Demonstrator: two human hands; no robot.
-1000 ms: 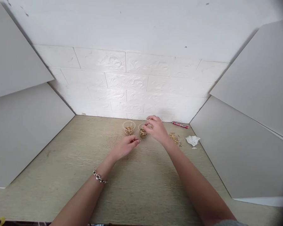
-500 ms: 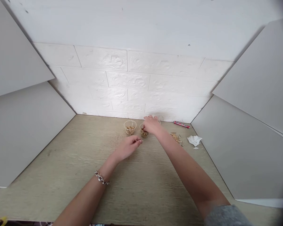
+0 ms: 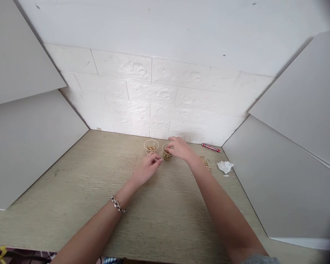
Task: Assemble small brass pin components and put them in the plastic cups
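Note:
My left hand (image 3: 147,168) is closed in a pinch just in front of two clear plastic cups. A tiny, pale-tipped piece shows at its fingertips, too small to name. The left cup (image 3: 151,143) holds small gold-coloured metal pieces and stands just behind this hand. My right hand (image 3: 180,148) reaches over the right cup (image 3: 167,156), which also holds gold-coloured pieces. Thumb and forefinger come together at the cup's mouth. Whatever they grip, if anything, cannot be made out.
Right of my right forearm lies a loose pile of gold-coloured screw-like pieces (image 3: 205,161). A red pen (image 3: 211,147) rests near the wall, and crumpled white tissue (image 3: 225,167) lies by the right panel (image 3: 291,176). Brown crumbs dot the table (image 3: 99,183) left of the cups.
My right hand has lifted slightly out of the right cup, its fingers now at the rim. The left hand has shifted a little leftward, still pinched. The view has tilted slightly.

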